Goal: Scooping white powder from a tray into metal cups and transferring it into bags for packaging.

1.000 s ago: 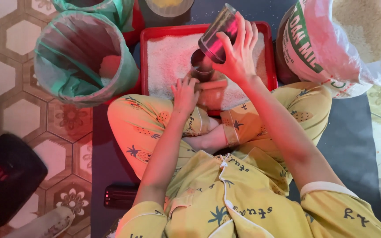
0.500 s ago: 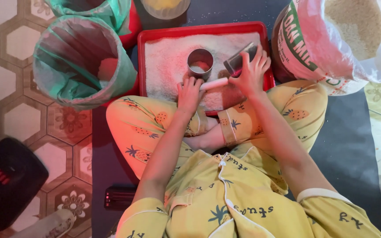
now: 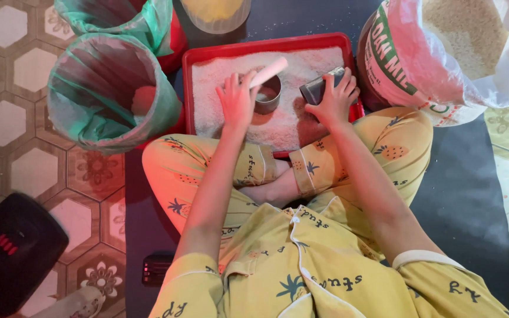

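I sit cross-legged in yellow patterned pyjamas before a red tray (image 3: 191, 82) spread with white grains. My left hand (image 3: 236, 100) holds a pale stick (image 3: 269, 71) laid across the rim of a small round metal ring (image 3: 268, 94) standing in the grains. My right hand (image 3: 332, 101) grips a dark metal cup (image 3: 319, 88), tilted low over the tray's right side.
A bin lined with green plastic (image 3: 110, 88) stands left of the tray, another (image 3: 119, 17) behind it. A large open sack of grain (image 3: 443, 53) leans at the right. A yellow-filled bowl (image 3: 216, 12) sits beyond the tray. A black device (image 3: 10, 253) lies lower left.
My right hand lowered the metal cup from above the ring to the tray's right side. My left hand moved onto the tray and brought the stick across the ring.
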